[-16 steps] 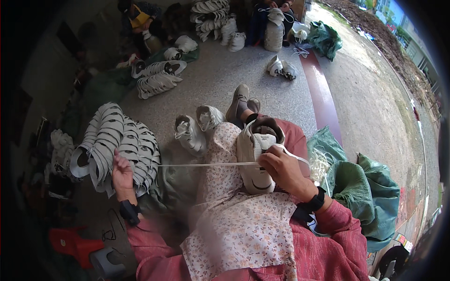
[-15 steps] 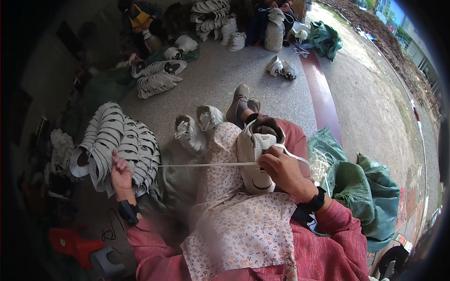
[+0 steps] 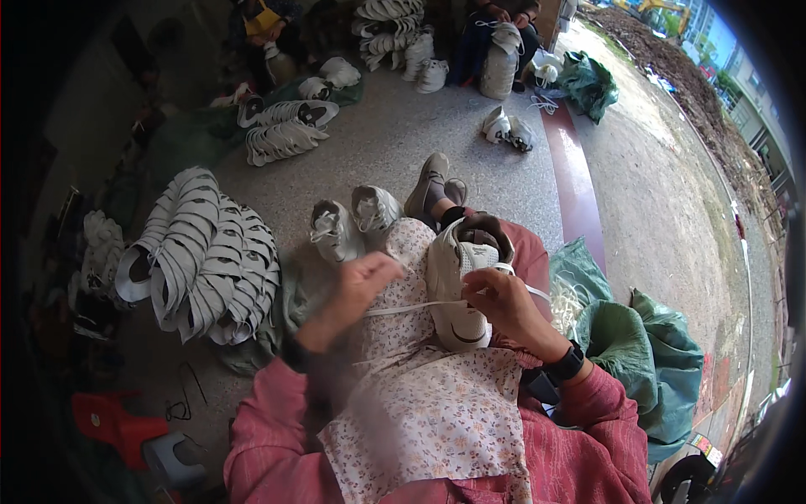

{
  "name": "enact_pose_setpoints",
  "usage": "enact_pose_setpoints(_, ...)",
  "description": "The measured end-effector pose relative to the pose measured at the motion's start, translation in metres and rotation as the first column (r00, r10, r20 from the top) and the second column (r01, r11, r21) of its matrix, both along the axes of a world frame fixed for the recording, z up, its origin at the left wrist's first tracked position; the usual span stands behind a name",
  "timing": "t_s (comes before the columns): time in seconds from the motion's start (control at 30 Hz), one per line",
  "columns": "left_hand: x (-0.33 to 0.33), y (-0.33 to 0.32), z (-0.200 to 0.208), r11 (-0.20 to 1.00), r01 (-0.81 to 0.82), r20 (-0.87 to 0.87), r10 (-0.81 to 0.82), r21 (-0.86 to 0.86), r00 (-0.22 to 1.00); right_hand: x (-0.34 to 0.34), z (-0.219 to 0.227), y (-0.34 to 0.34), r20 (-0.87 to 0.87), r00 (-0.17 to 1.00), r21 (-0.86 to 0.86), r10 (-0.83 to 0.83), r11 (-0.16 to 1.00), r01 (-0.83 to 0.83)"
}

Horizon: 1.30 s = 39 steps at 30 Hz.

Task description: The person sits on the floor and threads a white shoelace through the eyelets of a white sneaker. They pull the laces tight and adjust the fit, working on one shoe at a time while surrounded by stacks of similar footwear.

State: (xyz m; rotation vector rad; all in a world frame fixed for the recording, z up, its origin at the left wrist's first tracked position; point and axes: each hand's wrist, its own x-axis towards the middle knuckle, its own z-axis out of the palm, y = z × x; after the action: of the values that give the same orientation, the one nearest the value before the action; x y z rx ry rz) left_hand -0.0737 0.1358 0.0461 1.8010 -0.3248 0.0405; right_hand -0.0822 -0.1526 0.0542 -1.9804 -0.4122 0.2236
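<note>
A white sneaker upper (image 3: 445,294) stands upright over my lap, its dark-lined opening facing away from me. A white shoelace (image 3: 403,309) runs from its front out to the left and sags over my floral apron (image 3: 445,412). More lace shows on the shoe's right side. My right hand (image 3: 512,309) is closed, thumb and fingers pinching the lace at the shoe's front. My left hand (image 3: 348,294) hovers left of the shoe, above the apron. Motion smears its fingers, so whether it holds the lace does not show.
Two laced white shoes (image 3: 336,231) stand beyond my left knee. Stacked white uppers (image 3: 206,260) fill the left. A bundle of laces (image 3: 567,304) lies by green sacks (image 3: 651,344) on the right. A red plastic stool (image 3: 117,428) is at lower left. Other people work at the back.
My left hand has swung from the far left in toward the shoe. The lace, stretched taut before, now hangs slack. My right hand stays at the shoe's front.
</note>
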Motion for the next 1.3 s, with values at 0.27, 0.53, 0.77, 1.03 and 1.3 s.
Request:
enact_pose_setpoints(0.27, -0.006, -0.048, 0.003, 0.941, 0.107, 0.122, -0.154, 0.321, 0.981, -0.001, 0.008, 0.001, -0.01, 0.998, 0.003, 0.068, 0.998, -0.068)
enact_pose_setpoints(0.53, -0.016, -0.048, -0.009, 0.936, 0.065, 0.151, -0.124, 0.347, 0.981, 0.001, 0.016, -0.001, -0.007, 0.992, -0.029, 0.127, 0.991, -0.127)
enact_pose_setpoints(0.77, -0.015, -0.057, -0.019, 0.917, 0.024, 0.28, -0.147, 0.399, 0.949, 0.003, 0.018, -0.004, -0.02, 0.985, -0.059, 0.173, 0.983, -0.174)
enact_pose_setpoints(1.03, -0.007, -0.058, -0.021, 0.903, 0.047, 0.387, -0.229, 0.427, 0.893, 0.005, 0.013, -0.004, -0.039, 0.985, 0.018, 0.169, 0.986, -0.168)
enact_pose_setpoints(1.3, -0.01, -0.06, -0.018, 0.936, 0.128, 0.087, -0.165, 0.329, 0.982, 0.009, 0.007, -0.004, -0.088, 0.984, 0.11, 0.157, 0.983, -0.147)
